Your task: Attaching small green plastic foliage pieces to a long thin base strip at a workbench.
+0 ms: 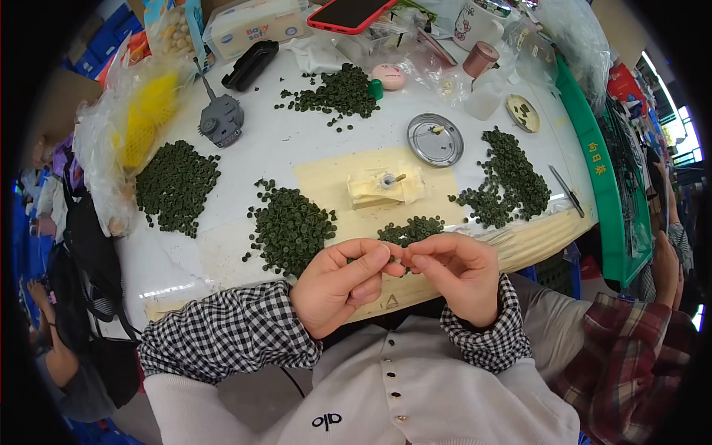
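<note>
My left hand and my right hand meet at the fingertips over the near edge of the table, both in a pinch. Whatever they pinch is too small and covered to make out; dark green specks show between the fingers. Just behind them lies a small pile of dark green round pieces. A larger pile of dark green pieces is next to my left hand. Beyond the fingers, a block wrapped in cream tape bears a short upright peg in a ring.
More green piles lie at the left, back and right. A grey model turret, a round metal lid, a pen-like tool and a red-edged phone surround them. A green tray borders the right; a person in plaid sits beside me.
</note>
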A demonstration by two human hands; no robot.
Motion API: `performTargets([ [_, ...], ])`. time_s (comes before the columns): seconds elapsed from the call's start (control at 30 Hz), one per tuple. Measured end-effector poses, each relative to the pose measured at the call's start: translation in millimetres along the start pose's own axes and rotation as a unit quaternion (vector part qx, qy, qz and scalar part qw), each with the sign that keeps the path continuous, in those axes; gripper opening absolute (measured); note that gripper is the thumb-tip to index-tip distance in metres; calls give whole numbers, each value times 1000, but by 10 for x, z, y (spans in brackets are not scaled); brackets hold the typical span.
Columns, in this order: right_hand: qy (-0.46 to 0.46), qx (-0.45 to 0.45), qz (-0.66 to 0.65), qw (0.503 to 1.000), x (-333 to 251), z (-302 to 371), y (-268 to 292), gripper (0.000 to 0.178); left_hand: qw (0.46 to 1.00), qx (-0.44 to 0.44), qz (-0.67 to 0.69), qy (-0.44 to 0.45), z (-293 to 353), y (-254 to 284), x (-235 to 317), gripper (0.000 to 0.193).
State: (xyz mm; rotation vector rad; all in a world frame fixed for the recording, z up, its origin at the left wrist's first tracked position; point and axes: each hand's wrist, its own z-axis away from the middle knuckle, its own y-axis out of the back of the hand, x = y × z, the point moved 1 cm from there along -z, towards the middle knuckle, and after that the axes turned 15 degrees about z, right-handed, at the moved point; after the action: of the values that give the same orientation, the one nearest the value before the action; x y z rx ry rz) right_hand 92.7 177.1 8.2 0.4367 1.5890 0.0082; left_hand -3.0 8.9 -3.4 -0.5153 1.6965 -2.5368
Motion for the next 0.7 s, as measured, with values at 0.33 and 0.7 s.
performTargets([
  [0.33,-36,25,-9,999,-63,39,-46,12,1000,-4,-7,-10,-6,-19,8,22],
  [0.7,70,9,84,994,-84,-34,-36,7,1000,6,-15,-12,-7,-8,5,17],
])
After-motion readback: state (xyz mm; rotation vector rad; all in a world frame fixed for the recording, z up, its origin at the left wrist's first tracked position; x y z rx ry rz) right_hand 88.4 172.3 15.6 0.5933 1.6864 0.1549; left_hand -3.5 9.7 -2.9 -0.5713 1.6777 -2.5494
